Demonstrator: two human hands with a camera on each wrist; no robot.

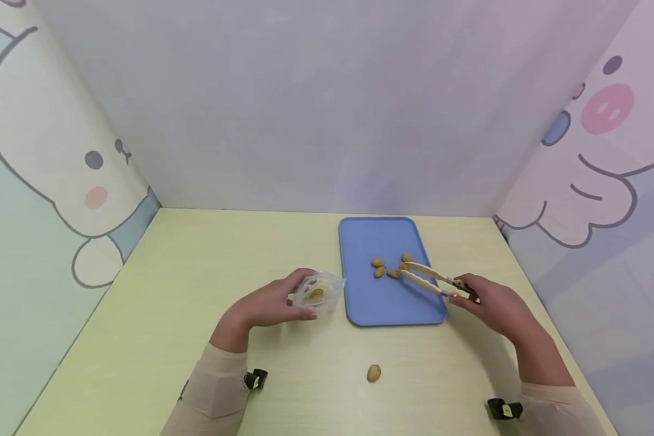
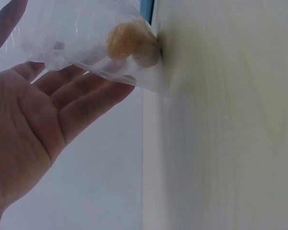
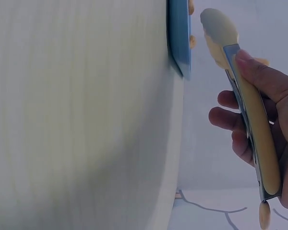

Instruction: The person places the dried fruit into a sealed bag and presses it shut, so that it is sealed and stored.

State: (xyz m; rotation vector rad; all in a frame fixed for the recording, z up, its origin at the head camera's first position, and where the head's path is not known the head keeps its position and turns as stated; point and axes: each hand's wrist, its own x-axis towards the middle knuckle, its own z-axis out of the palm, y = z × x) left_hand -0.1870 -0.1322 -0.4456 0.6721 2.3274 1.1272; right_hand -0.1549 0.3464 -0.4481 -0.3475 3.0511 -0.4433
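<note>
My left hand (image 1: 278,301) holds a clear plastic bag (image 1: 332,289) between thumb and fingers, left of the blue tray (image 1: 360,306). Inside the bag are tan, rounded lumps (image 2: 127,40); the left wrist view shows two, low in the bag near the tabletop. In my right hand (image 1: 493,303) is a pair of tongs (image 1: 433,272) with cream-coloured tips, reaching over the tray's right side. An orange-brown lump (image 1: 403,266) lies at the tong tips; whether they pinch it I cannot tell. Several small potato-like lumps (image 1: 379,272) lie on the tray.
One more brown oval lump (image 1: 373,373) lies on the pale wooden table (image 1: 305,387), in front of the tray. Walls with cartoon animals (image 1: 605,145) enclose the table at the sides, and a plain pale wall (image 1: 305,121) stands behind it.
</note>
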